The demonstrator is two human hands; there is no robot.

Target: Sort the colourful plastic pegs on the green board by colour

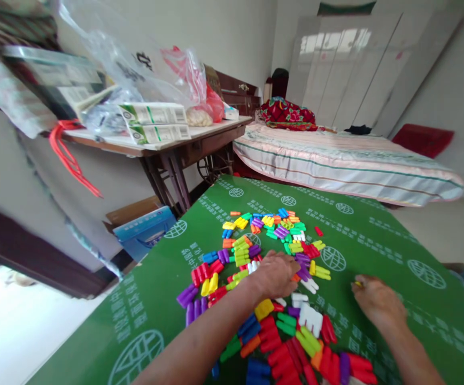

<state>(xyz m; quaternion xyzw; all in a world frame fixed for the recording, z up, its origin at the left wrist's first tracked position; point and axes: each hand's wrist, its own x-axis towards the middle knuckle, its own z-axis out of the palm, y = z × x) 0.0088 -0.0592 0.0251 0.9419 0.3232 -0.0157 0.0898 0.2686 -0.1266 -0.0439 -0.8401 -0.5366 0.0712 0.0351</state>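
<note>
Frankly, some risk of losing the small yellow piece (358, 284) in the right grip (378, 302); clamped on it at the very front, with only a sliver showing; prone to popping loose under too hard or too loose a pinch, then to rolling across the bare green bench (360, 235) around that grip. With the left grip (278, 274) bent down over the middle of the coloured pieces (270, 334), cannot tell whether together, apart or clamped on something, its underside being hidden; some danger of knocking the purple cluster (303, 262) just beside it, or of scattering pieces next to the left forearm (216, 331), through a low sweep of the arm.

Now for counts: two grips; one yellow piece in the right one; one lone red piece (318, 231), beyond the left grip and to its right; eight colours around the left grip, namely red, orange, yellow, lime, green, blue, purple and white; dozens of pieces at least, too overlapped for a fair total; beyond and left of both grips, two stacked white-and-green boxes (155, 123); beyond both grips, one bed (336, 160).
</note>
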